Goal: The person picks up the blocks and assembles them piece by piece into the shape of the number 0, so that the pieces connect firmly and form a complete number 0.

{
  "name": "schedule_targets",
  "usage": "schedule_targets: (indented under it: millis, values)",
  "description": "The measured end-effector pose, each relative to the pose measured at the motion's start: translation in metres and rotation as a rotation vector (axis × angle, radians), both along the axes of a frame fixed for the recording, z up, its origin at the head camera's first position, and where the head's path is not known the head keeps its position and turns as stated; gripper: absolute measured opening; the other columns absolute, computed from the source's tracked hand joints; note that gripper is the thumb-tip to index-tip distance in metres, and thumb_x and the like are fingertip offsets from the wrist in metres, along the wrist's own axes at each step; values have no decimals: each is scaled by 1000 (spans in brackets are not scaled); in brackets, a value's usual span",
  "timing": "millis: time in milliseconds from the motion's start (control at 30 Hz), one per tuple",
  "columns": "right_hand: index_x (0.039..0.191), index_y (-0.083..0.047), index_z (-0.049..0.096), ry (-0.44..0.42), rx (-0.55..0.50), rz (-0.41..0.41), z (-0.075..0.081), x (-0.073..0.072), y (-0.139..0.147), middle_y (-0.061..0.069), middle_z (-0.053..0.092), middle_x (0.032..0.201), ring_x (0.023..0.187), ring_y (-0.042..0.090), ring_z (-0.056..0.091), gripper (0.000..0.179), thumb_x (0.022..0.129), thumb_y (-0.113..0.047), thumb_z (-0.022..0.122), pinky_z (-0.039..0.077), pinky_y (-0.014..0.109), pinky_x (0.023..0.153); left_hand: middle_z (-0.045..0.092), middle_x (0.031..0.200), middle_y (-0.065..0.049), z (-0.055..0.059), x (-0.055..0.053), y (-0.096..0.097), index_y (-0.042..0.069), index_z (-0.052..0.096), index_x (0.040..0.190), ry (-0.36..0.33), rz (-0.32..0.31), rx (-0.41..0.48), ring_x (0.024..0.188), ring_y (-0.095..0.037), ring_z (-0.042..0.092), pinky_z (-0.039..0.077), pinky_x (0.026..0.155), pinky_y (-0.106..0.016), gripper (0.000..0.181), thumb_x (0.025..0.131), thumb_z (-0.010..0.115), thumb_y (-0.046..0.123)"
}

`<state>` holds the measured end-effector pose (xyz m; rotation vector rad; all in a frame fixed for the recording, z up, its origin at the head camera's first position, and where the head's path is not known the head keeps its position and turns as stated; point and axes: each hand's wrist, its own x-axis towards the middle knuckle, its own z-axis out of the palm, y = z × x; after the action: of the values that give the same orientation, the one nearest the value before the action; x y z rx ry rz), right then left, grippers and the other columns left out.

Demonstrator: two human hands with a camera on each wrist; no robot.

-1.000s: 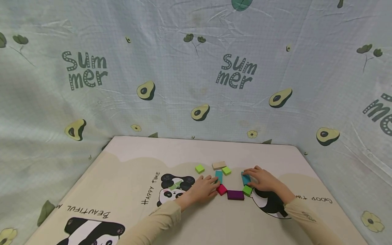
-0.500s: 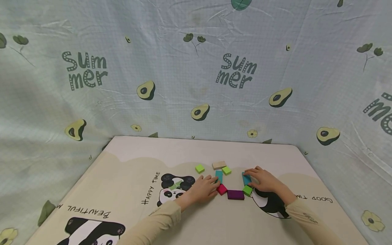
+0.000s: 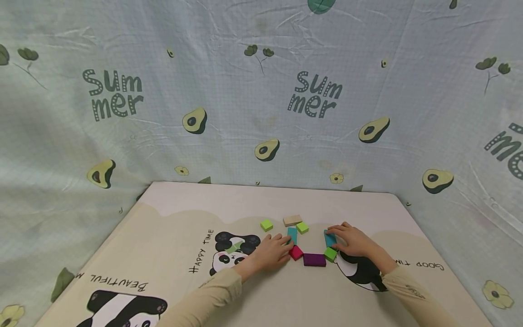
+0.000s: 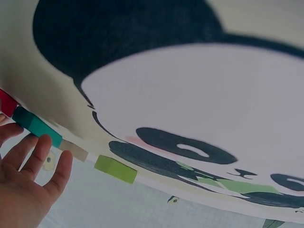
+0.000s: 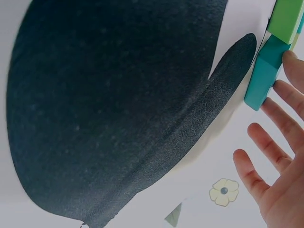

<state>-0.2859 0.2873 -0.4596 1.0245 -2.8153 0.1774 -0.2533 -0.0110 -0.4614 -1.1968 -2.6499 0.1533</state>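
Observation:
My left hand [image 3: 270, 252] rests beside the left blue block [image 3: 292, 234] and the red block [image 3: 296, 253], fingertips at their edges. In the left wrist view its fingers are spread and loosely bent by the teal-looking block [image 4: 37, 126]. On the other side, my right hand [image 3: 352, 239] holds a second blue block [image 3: 329, 239] between thumb and fingers. This block lies with its near end against a green block [image 3: 330, 254]. A purple block [image 3: 314, 260] lies between the red and green ones, so the pieces form a U shape.
A natural wood block [image 3: 292, 220] and two lime green blocks, one at its right [image 3: 302, 227] and one farther left [image 3: 267, 225], lie behind the U. The panda-printed table [image 3: 171, 236] meets a hanging avocado-print curtain [image 3: 229, 91] at the back.
My right hand has shifted the right blue block slightly to the right, its near end staying by the green block. The left hand and the other blocks have stayed put.

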Motion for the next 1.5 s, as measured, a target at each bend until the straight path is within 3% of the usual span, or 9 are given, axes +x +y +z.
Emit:
schedule_targets:
  millis: [600, 1000, 1267, 1500]
  values:
    - [115, -13, 57, 6, 5, -3, -1, -2, 2, 6, 56, 120, 93, 18, 48, 37, 82, -28, 62, 45, 36, 73, 47, 133, 3, -10, -4, 0, 19, 47, 130, 76, 22, -20, 115, -14, 47, 42, 90, -39, 40, 94, 39, 34]
    - [115, -13, 57, 6, 1, -6, 0, -2, 2, 6, 56, 120, 94, 18, 47, 38, 81, -28, 63, 45, 36, 74, 44, 136, 4, -7, -6, 1, 21, 42, 134, 27, 47, -48, 120, -14, 44, 39, 94, -39, 42, 95, 36, 35]
    - [115, -14, 58, 30, -3, 10, -3, -2, 3, 5, 57, 119, 93, 17, 48, 38, 81, -30, 62, 45, 35, 74, 46, 133, 4, -7, -4, 0, 22, 42, 133, 76, 36, -44, 116, -13, 46, 41, 89, -36, 41, 95, 35, 35]
    - [115, -14, 58, 18, -4, 2, -5, -2, 2, 5, 57, 120, 94, 17, 48, 38, 81, -30, 62, 45, 35, 75, 46, 134, 3, -7, -3, -1, 22, 42, 134, 50, 35, -40, 117, -15, 46, 41, 91, -38, 42, 95, 35, 35]
